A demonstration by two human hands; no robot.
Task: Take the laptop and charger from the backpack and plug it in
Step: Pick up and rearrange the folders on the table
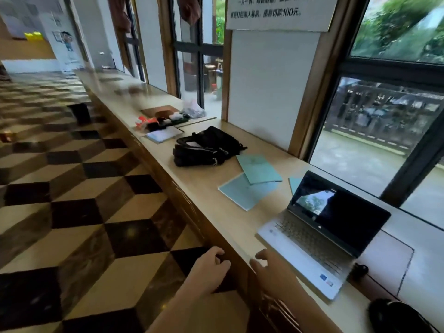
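Along the window counter (211, 200), the laptop (319, 236) is standing open with a dark screen, a black cable (406, 267) running from its right side toward a dark lump at the near edge, too cut off to name. The left hand (210, 266) is hanging loosely curled, holding nothing; the right hand (269, 265) is resting relaxed at the counter's edge, also empty. Checking that the plug is sitting fully home looks like the sensible finish. I am counting one laptop, one black backpack (206, 147) well apart from it, and three pale-green booklets (258, 169) between them.
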